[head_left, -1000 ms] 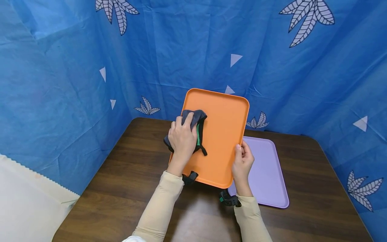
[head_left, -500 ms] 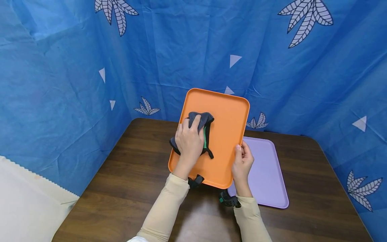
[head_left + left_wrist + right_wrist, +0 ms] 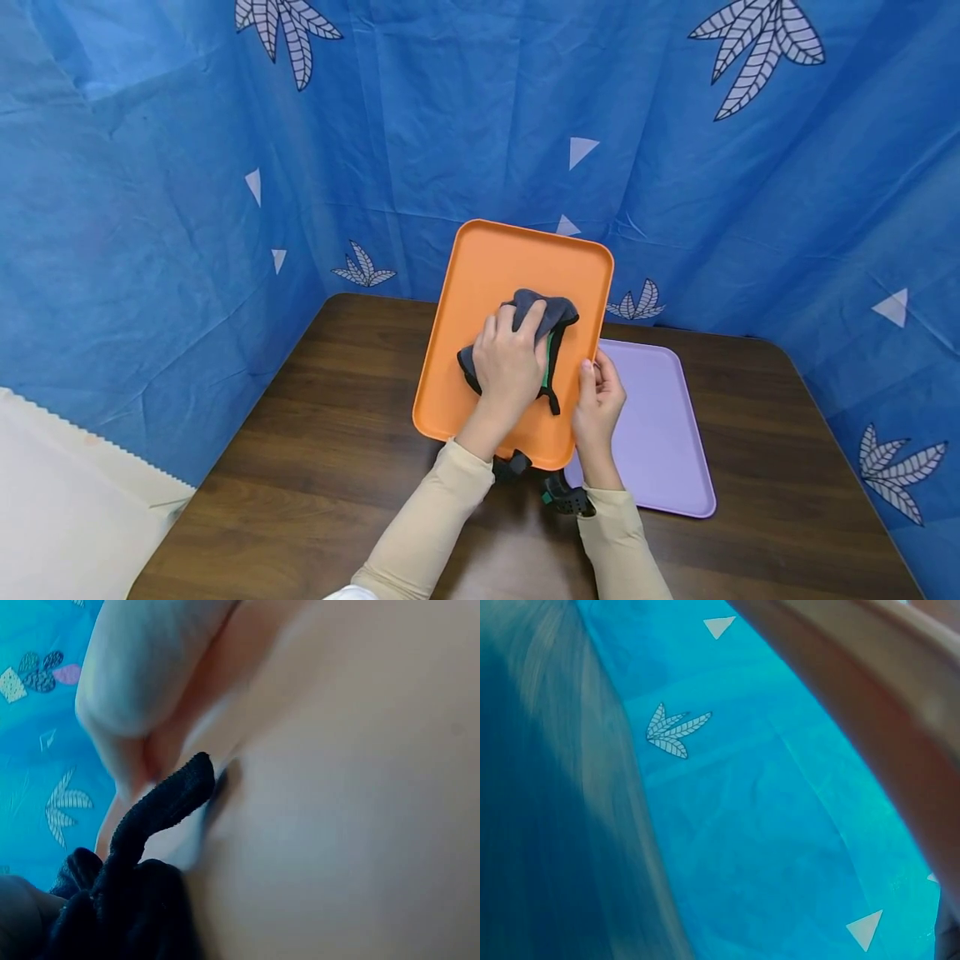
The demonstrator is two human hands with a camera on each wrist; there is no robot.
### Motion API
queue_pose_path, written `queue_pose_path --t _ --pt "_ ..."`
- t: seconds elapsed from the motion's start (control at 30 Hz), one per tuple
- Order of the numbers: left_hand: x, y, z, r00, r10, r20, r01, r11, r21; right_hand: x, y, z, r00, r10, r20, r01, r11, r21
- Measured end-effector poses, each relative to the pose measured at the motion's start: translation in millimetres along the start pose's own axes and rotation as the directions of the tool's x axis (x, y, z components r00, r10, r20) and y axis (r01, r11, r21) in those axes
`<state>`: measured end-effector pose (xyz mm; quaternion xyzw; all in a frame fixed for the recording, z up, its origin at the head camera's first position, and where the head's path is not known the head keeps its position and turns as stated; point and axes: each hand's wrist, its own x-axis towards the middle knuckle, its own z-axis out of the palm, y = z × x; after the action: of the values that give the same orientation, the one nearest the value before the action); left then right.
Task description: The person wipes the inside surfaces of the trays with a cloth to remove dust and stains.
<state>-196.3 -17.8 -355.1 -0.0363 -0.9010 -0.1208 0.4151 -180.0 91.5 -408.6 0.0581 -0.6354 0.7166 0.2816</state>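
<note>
My left hand [image 3: 508,362] grips a dark grey cloth [image 3: 551,312] with black edging, a green strip and a small black loop. It presses the cloth against the face of an orange tray [image 3: 517,258], a little below its middle. The tray is held up at a steep tilt above the table. At its lower right edge my right hand [image 3: 602,400] holds the rim, thumb on the front and fingers partly hidden behind. In the left wrist view the cloth's black loop [image 3: 169,795] lies close to the tray surface [image 3: 352,802].
A light purple tray [image 3: 660,425] lies on the brown wooden table [image 3: 322,467], partly behind the orange tray and my right hand. Blue curtains [image 3: 420,125] with leaf prints enclose the table at the back and sides. A white sheet [image 3: 67,500] hangs at the lower left.
My left hand has slid the cloth rightward and slightly down across the orange tray, from its left side. The right hand keeps its hold, and the tray has shifted very slightly left.
</note>
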Motion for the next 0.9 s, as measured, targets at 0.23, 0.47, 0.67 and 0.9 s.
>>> queue_pose_path --t 0.23,0.47,0.67,0.9 --pt "-5.4 15.1 3.7 0.996 0.091 0.026 -0.09 0.996 -0.028 -2.2 0.4 2.3 0.999 -0.017 0.037 0.017 1.0 0.019" --pt "-6.9 19.9 5.5 0.993 0.116 0.032 -0.114 0.993 -0.042 -2.5 0.5 2.7 0.999 -0.033 0.037 0.032 0.999 0.026" --pt "-7.0 18.6 4.9 0.994 0.104 0.032 -0.102 0.993 -0.057 -1.9 -0.2 3.0 0.998 -0.043 0.052 0.042 0.999 0.028" --pt "-7.4 13.3 6.6 0.994 0.105 0.017 -0.104 0.993 -0.056 -1.6 0.0 4.2 0.997 -0.047 0.054 0.044 0.997 0.059"
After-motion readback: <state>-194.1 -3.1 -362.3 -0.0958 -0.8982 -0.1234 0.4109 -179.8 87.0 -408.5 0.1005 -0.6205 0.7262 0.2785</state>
